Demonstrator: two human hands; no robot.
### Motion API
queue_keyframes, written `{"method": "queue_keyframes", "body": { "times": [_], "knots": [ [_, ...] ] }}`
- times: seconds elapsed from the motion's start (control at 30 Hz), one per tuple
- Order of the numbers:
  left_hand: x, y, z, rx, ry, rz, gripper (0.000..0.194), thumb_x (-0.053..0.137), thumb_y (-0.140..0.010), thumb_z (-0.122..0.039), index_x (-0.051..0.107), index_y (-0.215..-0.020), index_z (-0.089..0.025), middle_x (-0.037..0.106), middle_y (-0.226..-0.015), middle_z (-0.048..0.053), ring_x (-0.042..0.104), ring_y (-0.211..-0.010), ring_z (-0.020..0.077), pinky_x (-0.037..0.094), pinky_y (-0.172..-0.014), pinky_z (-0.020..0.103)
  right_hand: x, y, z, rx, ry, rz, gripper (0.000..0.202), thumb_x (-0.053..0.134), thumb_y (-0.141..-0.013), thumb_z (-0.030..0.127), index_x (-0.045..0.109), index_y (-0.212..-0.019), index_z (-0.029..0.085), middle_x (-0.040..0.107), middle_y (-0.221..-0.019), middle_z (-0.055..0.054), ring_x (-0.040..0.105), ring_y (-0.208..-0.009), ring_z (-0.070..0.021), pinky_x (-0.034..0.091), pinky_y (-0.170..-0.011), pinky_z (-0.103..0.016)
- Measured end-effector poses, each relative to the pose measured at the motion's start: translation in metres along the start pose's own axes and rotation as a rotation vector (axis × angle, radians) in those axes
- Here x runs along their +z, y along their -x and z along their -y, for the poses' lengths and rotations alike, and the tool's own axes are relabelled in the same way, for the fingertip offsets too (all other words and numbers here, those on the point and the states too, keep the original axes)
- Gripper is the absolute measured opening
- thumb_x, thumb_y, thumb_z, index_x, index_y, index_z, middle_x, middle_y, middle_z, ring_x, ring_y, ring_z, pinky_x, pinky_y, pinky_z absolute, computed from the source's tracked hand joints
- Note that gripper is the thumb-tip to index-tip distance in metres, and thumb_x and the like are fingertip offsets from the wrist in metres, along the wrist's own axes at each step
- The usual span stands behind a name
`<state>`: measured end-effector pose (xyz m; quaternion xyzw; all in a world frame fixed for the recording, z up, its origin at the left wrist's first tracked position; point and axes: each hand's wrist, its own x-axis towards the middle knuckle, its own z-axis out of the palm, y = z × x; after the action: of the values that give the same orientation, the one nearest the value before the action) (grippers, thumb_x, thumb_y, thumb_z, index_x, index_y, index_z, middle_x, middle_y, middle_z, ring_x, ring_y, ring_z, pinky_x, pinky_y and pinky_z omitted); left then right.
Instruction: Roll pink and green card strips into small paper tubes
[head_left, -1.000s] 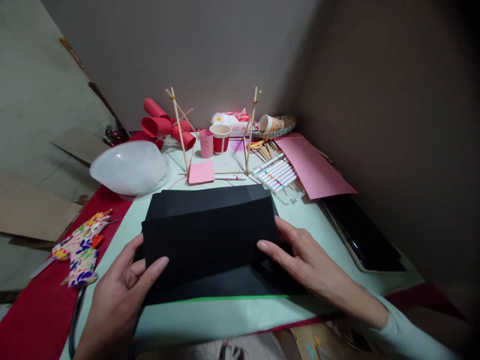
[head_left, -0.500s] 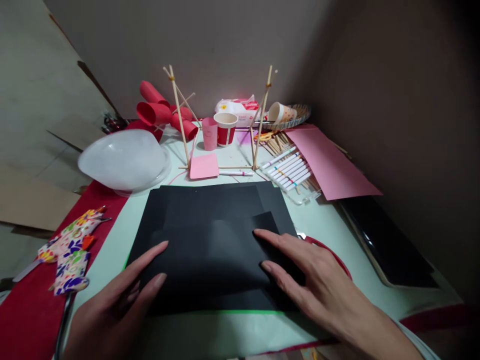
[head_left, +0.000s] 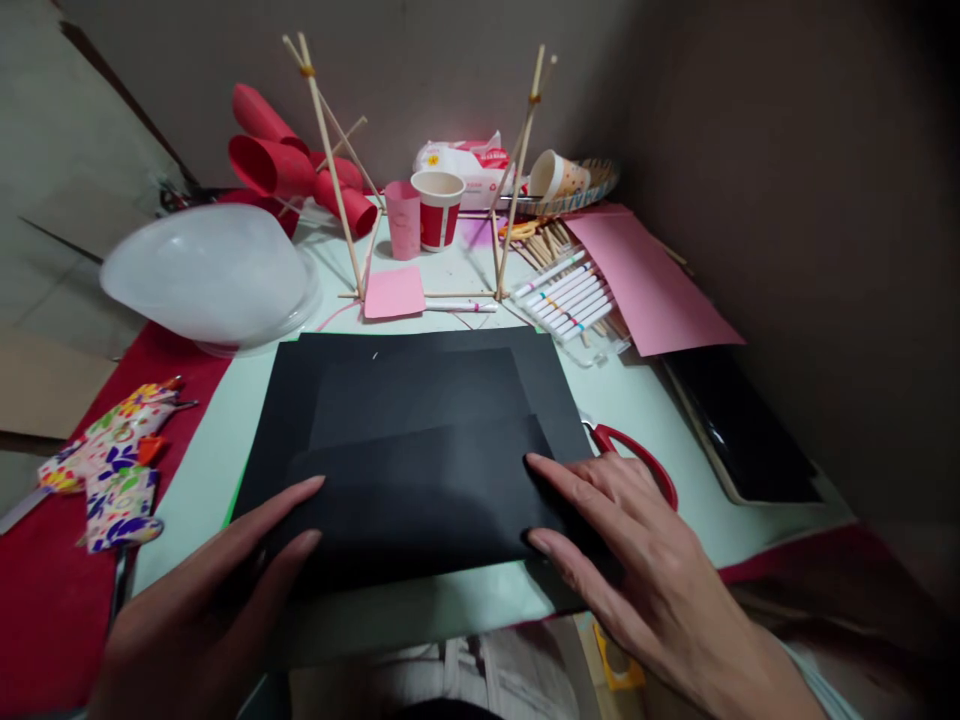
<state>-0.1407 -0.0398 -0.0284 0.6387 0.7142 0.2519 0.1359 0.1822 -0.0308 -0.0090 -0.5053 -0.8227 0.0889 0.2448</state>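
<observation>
A folded or curled sheet of black paper (head_left: 420, 490) lies between my hands, on top of flat black sheets (head_left: 292, 390) with a thin green edge showing at the left. My left hand (head_left: 210, 590) grips its left end, index finger and thumb over the top; the other fingers are hidden. At the right end, my right hand (head_left: 637, 560) holds it with index finger and thumb on the surface. Red-handled scissors (head_left: 641, 455) lie beside the right hand, partly covered by it.
Behind the paper stands a wooden stick frame (head_left: 330, 180), with a paper cup (head_left: 439, 212) and pink cup (head_left: 403, 222) nearby. White markers (head_left: 570, 300), pink paper (head_left: 652, 280) and a dark flat object (head_left: 735, 430) lie right. A clear plastic cover (head_left: 206, 275) and floral glue gun (head_left: 124, 465) lie left.
The view has tilted down, so the tabletop things sit higher in the picture. Both hands remain at the ends of the black paper, whose near edge now hides the green edge at the front.
</observation>
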Motion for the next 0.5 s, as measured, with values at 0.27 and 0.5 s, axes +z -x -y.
{"method": "queue_keyframes", "body": {
  "times": [0.27,0.5],
  "knots": [
    [0.0,-0.004,0.004,0.091,-0.048,0.06,0.044,0.052,-0.095,-0.06,0.07,-0.13,-0.039,0.079,-0.122,-0.002,0.076,-0.09,0.0209,0.057,-0.073,0.029,0.007,0.018,0.01,0.004,0.133,-0.044,0.041,0.057,-0.102,0.034,0.057,-0.136,0.012,0.063,-0.121,-0.02,0.058,-0.106,-0.033,0.049,-0.09,-0.055],
    [-0.004,0.001,-0.003,0.192,0.006,0.014,0.038,0.057,-0.096,-0.051,0.073,-0.126,-0.035,0.079,-0.119,-0.001,0.076,-0.099,0.0199,0.057,-0.084,0.027,-0.002,0.013,0.014,-0.141,0.216,-0.014,0.041,0.056,-0.101,0.031,0.056,-0.135,0.007,0.047,-0.155,-0.028,0.04,-0.146,-0.0409,0.036,-0.114,-0.065]
  ]
}}
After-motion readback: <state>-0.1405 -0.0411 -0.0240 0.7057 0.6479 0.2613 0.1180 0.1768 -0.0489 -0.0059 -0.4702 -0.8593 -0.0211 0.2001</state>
